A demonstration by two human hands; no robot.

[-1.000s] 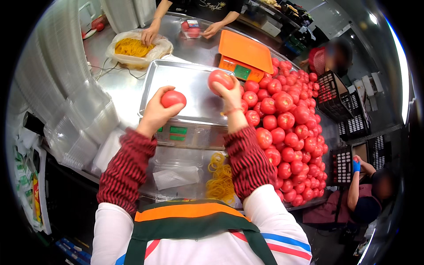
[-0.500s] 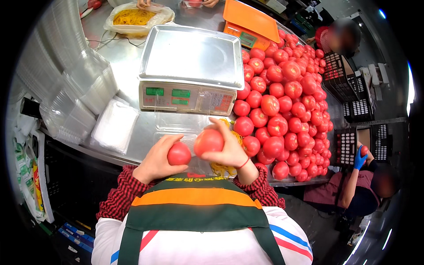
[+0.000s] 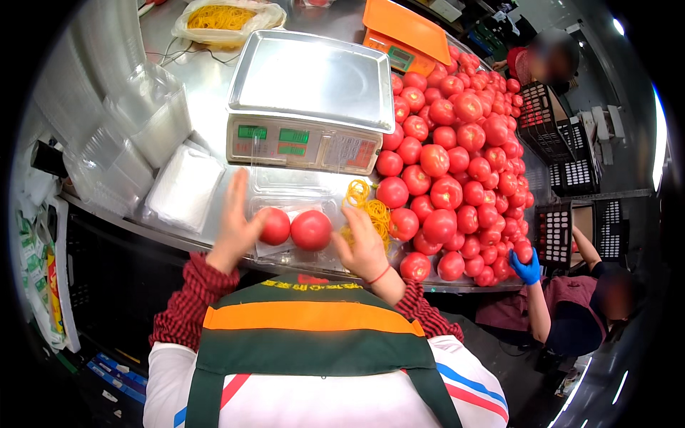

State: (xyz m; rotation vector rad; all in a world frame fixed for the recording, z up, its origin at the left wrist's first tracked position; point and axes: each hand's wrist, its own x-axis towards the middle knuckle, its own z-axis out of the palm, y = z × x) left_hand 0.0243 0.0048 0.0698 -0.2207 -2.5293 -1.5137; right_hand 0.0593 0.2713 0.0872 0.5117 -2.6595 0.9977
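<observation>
Centre of frame: two tomatoes [image 3: 311,230] in a clear box [image 3: 294,200]; left hand [image 3: 235,230] released, thumb at one tomato; right hand [image 3: 364,247] released, near the other.

I see yellow characters [image 3: 314,286] across the green apron [image 3: 314,351] at six o'clock, and green displays [image 3: 293,135], too small to read, on the silver scale [image 3: 307,80] near eleven and orange scale [image 3: 408,32] near one.

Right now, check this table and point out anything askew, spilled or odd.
Only a mild untidiness: loose yellow bands lie tangled on the tabletop between the clear box and the tomato heap, while others sit in a plastic bag at the back. The two tomatoes in the box show no visible damage.
</observation>
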